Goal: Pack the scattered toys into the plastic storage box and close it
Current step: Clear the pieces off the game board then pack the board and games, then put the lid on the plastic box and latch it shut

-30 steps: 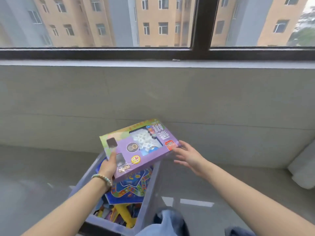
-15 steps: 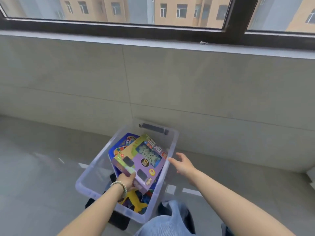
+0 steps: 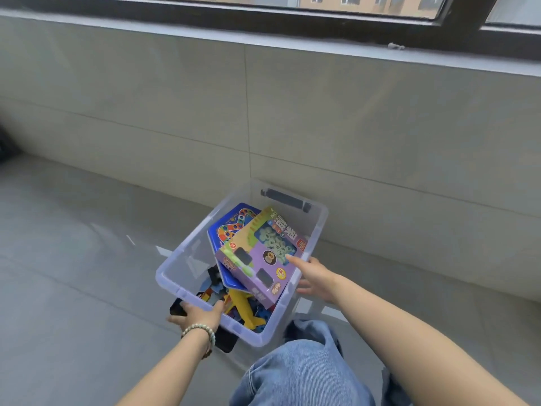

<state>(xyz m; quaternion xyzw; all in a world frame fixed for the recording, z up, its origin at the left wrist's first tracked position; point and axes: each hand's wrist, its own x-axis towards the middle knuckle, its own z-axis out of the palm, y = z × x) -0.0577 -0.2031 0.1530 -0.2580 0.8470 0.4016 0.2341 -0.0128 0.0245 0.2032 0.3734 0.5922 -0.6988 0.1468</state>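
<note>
Floor (image 3: 73, 273): grey tiles, lower left of frame. Wall (image 3: 351, 118): large beige-grey tiles, thin seams, across the middle. Sill (image 3: 205, 36): grey ledge, top. Window frame (image 3: 292, 22): dark, upper edge; tan building (image 3: 366, 1) outside, daylight.

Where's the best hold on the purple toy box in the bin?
The near-right corner, pinched top and bottom, coming from the right. The purple toy box lies tilted on the blue board, and that corner seems to overhang the bin's right rim, next to the right hand; other edges sit inside the walls.
</note>
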